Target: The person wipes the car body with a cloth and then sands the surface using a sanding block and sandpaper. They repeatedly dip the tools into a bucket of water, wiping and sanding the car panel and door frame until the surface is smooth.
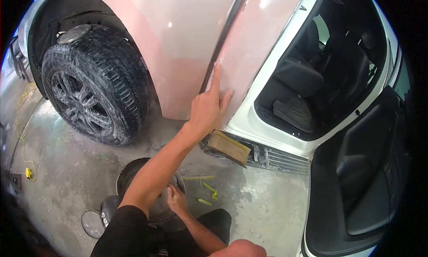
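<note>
Pink filler or primer is covering the car's body panel (187, 38) across the upper middle of the frame, and it is looking matte and possibly still soft. The left hand (208, 107) is reaching up from the lower middle, index finger extended and pressing the panel's edge beside the dark door gap (220, 47), the other fingers loosely curled and gripping nothing. A firm press or a drag could be denting or smearing the coating, or leaving a fingerprint. The right hand (177, 200) is resting low in the frame on a dark round container (133, 172) on the concrete floor (263, 199); whether its fingers are closed on anything I cannot tell. Leaning on it could be tipping it. The front wheel (91, 85) is sitting at the upper left, and the open door (361, 176) is standing at the right.
</note>
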{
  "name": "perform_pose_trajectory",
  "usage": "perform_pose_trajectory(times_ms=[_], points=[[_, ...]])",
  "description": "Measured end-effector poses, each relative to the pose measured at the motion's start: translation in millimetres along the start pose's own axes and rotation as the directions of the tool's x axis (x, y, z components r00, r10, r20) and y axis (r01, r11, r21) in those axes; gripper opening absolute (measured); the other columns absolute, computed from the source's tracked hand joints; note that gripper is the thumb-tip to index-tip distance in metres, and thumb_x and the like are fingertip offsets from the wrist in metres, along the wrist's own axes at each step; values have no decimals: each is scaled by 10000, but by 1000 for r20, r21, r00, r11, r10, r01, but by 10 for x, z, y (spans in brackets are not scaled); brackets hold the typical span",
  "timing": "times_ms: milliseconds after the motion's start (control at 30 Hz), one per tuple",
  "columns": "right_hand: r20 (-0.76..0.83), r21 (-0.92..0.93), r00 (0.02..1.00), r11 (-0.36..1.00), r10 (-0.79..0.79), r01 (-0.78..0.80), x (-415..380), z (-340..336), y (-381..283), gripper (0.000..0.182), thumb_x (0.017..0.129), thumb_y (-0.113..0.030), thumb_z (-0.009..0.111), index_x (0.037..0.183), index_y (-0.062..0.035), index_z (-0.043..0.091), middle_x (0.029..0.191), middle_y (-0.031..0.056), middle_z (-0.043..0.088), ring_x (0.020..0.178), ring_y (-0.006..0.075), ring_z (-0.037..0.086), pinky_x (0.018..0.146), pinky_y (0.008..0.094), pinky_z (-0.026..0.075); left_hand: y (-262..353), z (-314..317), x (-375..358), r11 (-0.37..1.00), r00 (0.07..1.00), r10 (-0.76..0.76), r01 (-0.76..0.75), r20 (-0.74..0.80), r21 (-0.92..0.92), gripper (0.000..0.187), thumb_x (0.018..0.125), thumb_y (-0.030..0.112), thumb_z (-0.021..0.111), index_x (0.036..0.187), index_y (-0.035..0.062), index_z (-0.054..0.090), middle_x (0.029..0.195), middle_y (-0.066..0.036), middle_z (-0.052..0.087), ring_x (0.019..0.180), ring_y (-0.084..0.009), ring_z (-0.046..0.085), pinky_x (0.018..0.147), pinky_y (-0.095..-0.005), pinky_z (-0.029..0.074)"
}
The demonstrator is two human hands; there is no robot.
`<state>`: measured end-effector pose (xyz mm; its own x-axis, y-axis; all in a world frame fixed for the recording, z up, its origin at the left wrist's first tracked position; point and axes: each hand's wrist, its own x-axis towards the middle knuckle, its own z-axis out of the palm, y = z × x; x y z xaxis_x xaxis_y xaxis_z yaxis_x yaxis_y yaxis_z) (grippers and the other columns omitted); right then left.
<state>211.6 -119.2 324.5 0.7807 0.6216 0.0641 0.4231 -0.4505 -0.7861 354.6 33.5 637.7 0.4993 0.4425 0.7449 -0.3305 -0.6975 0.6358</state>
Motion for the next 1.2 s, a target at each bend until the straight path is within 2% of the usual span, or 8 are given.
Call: perform_pose_trajectory(times_ms=[467,567,667,767,867,967,1067,1200], points=[[22,20,1000,1000,15,-15,15,67,86,429,1088,-311,426,1359,-39,617,1333,224,648,1196,441,623,1004,486,509,-110,48,-405,977,983,-177,181,42,-110,830,1019,257,622,1634,13,120,593,-142,564,514,-328,576,571,-448,470],[-46,-13,998,999,39,-40,2,145,131,346,1065,-242,477,1252,-6,647,1182,245,684,1052,472,656,899,509,525,-63,-6,-236,976,990,-135,138,29,-166,823,1021,273,626,1634,16,139,589,-139,552,507,-313,552,573,-437,467],[35,5,999,999,34,-34,14,75,106,445,1092,-317,424,1370,-19,603,1343,243,637,1216,441,612,1032,487,496,79,-100,-28,983,990,-124,132,67,-124,827,1021,278,629,1637,24,139,589,-139,551,514,-308,551,581,-431,471],[3,9,1000,1000,20,-20,-2,65,65,452,1092,-316,422,1376,-11,596,1346,248,633,1214,443,614,1028,483,501,46,-64,-68,983,985,-154,161,80,-90,848,1018,269,631,1643,37,108,597,-142,566,529,-321,575,590,-440,476],[-99,26,994,999,-44,47,-15,95,37,373,1068,-253,469,1263,12,645,1180,264,686,1080,465,654,916,490,529,-94,-2,-285,981,979,-173,181,102,-67,869,1013,263,633,1647,48,79,609,-145,585,544,-344,595,596,-457,478],[-60,14,998,1000,-27,28,-34,73,20,377,1067,-259,471,1261,14,643,1174,269,685,1079,472,651,912,479,533,-174,7,-403,981,976,-183,190,118,-51,886,1009,265,637,1649,56,62,619,-146,599,560,-364,606,605,-467,483],[44,54,994,993,99,-101,8,54,41,457,1100,-319,419,1392,-19,602,1383,236,625,1219,419,626,1033,455,501,-248,21,-492,981,974,-186,191,127,-26,872,1003,278,647,1645,59,99,627,-148,611,570,-370,612,611,-469,487],[-77,229,981,961,177,-156,132,-113,-12,486,1109,-318,403,1490,-35,512,1478,212,560,1354,354,544,1130,419,411,-479,-272,-801,978,948,-208,207,239,27,772,984,337,658,1595,44,288,701,-190,675,644,-403,663,659,-502,515]])
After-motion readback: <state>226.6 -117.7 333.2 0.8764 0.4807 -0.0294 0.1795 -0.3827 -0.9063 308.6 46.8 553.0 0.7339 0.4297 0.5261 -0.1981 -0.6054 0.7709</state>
